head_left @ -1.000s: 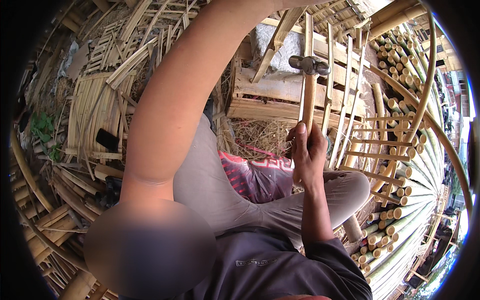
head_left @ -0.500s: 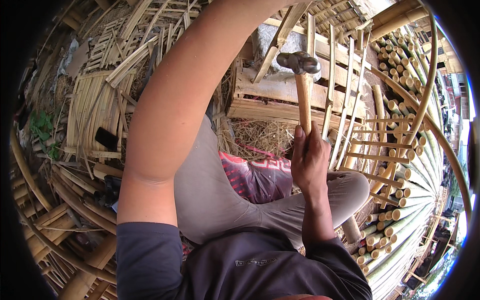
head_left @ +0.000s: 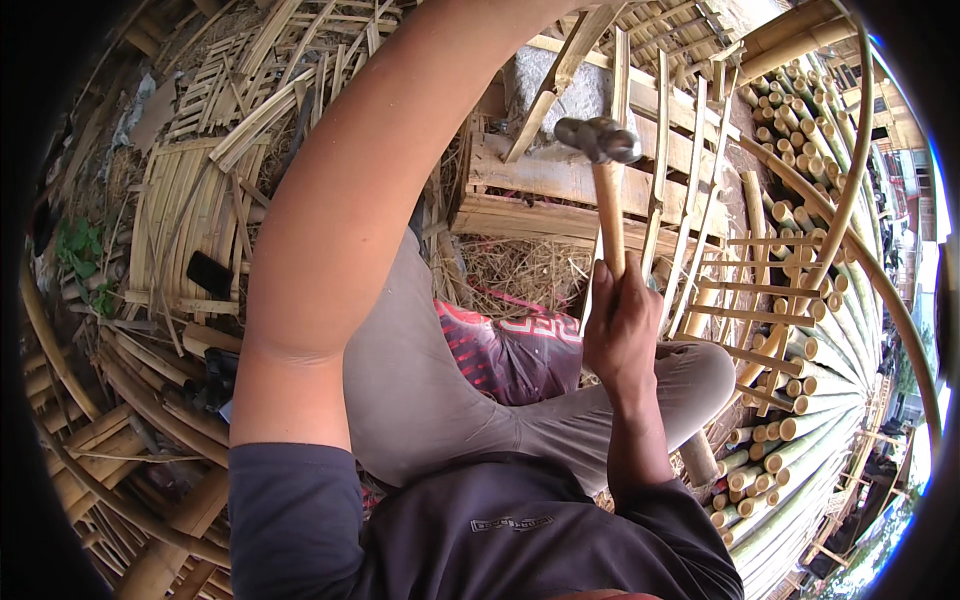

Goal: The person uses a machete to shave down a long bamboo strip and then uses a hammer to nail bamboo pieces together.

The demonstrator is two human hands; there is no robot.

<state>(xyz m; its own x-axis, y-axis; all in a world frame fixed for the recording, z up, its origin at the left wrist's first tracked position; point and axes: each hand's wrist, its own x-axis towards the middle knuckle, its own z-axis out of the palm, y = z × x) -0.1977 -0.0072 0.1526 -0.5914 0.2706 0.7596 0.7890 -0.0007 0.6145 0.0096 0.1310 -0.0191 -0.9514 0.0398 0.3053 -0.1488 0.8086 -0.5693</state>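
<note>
My right hand [head_left: 622,318] is closed round the lower end of a wooden handle of a hammer [head_left: 609,215]. Its metal head points away from me, in front of a wooden crate [head_left: 540,180] and a pale stone block [head_left: 590,85]. My left forearm [head_left: 400,150] reaches up across the view, and the left hand lies beyond the top edge. Close to that wrist, a split bamboo piece [head_left: 568,75] slants down over the block and crate. Several thin bamboo strips [head_left: 657,170] stand across the crate to the right of the hammer.
Cut bamboo poles [head_left: 800,370] are stacked at the right, beside a bamboo rack [head_left: 755,318]. Woven bamboo panels [head_left: 190,220] and a dark phone [head_left: 210,273] lie at the left. Straw [head_left: 520,268] and a printed red-and-black sack [head_left: 520,360] lie before my crossed legs.
The hammer head has dipped slightly toward me and its handle tilts a little differently. My left arm has shifted marginally left.
</note>
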